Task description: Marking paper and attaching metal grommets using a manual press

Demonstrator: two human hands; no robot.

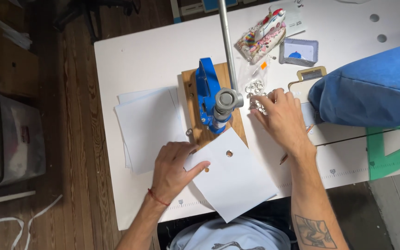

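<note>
A white sheet [232,178] — thin, limp, best pinched at an edge — is pinned at 6 o'clock of the blue press [211,97] by the left hand [174,169], fingers flat, while loose eyelets [255,88] are picked at by the right hand [281,118], fingertips curled.

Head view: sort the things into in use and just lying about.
In use: left hand on the sheet with an eyelet; right hand at the loose eyelets; press.

Lying about: paper stack, blue bag, green ruler, pouch.
</note>
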